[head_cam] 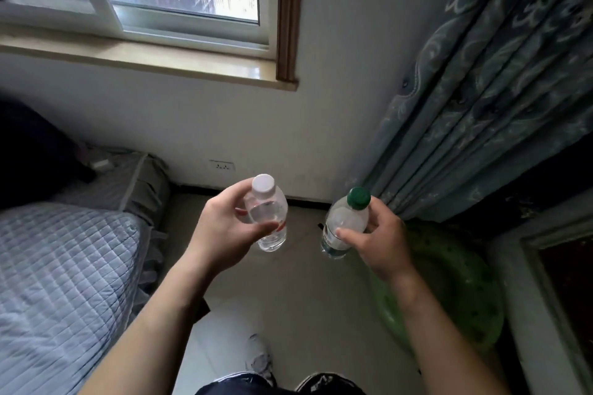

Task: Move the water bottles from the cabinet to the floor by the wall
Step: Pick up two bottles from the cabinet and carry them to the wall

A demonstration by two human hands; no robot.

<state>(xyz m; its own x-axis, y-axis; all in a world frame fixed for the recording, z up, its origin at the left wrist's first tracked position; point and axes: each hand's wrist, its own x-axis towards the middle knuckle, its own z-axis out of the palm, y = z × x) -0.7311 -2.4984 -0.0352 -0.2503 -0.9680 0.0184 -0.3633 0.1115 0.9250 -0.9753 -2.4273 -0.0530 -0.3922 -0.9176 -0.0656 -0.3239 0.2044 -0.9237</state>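
Head view: white-capped bottle (269, 218) upright in air, gripped by left hand (224, 228), fingers wrapped round body. Green-capped bottle (345, 224) gripped by right hand (382, 240), tilted slightly, thumb across its front. Both bottles held above tiled floor (305, 292), apart from each other. Wall (224, 125) with socket (222, 166) beyond hands. Bed (57, 266) left of left hand; curtain (481, 106) and green round object (455, 285) right of right hand.
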